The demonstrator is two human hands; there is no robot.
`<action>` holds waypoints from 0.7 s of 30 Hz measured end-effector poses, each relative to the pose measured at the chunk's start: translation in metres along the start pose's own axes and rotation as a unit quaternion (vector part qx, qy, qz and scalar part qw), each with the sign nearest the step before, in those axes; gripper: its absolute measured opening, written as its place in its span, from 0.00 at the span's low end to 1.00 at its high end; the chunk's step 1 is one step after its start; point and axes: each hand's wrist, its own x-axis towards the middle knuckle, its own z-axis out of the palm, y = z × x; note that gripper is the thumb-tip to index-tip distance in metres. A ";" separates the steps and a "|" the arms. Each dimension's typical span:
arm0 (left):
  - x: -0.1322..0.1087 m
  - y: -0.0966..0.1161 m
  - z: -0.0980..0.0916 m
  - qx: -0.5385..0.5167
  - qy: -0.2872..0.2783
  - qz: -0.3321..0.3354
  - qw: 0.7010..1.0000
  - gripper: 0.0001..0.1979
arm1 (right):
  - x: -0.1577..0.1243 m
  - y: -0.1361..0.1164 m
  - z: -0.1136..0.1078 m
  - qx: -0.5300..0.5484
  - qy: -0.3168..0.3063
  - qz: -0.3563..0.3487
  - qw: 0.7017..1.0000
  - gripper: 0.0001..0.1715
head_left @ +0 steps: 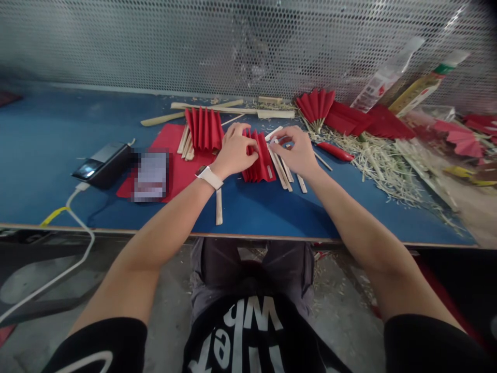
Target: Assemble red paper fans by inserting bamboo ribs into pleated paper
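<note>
A pleated red paper fan piece (261, 165) lies on the blue table (272, 207) in front of me. My left hand (234, 150), with a white watch at the wrist, curls its fingers over the left folds of this paper. My right hand (295, 152) pinches a thin bamboo slat (276, 135) at the paper's upper right edge. More bamboo slats (285, 172) lie just under my right hand. A second pleated red paper (204, 128) stands behind my left hand on a flat red sheet (176, 166).
A phone on a dark power bank (103, 165) with a white cable sits at the left. A loose slat (219, 206) lies near the table's front edge. Finished red fans (315, 106), a red-handled tool (335, 151), bamboo shavings (382, 166) and bottles (421, 90) crowd the right. Perforated metal panel behind.
</note>
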 end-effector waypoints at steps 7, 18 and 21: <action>0.002 0.002 -0.002 0.005 -0.037 -0.018 0.999 0.18 | -0.006 -0.013 0.009 0.068 -0.097 0.029 0.993 0.08; 0.003 0.005 -0.022 -0.087 -0.058 0.012 0.994 0.04 | -0.017 -0.025 0.008 -0.023 -0.121 0.018 0.992 0.11; 0.003 0.004 -0.021 -0.094 -0.047 0.032 0.994 0.05 | -0.016 -0.023 0.005 -0.022 -0.127 0.027 0.991 0.33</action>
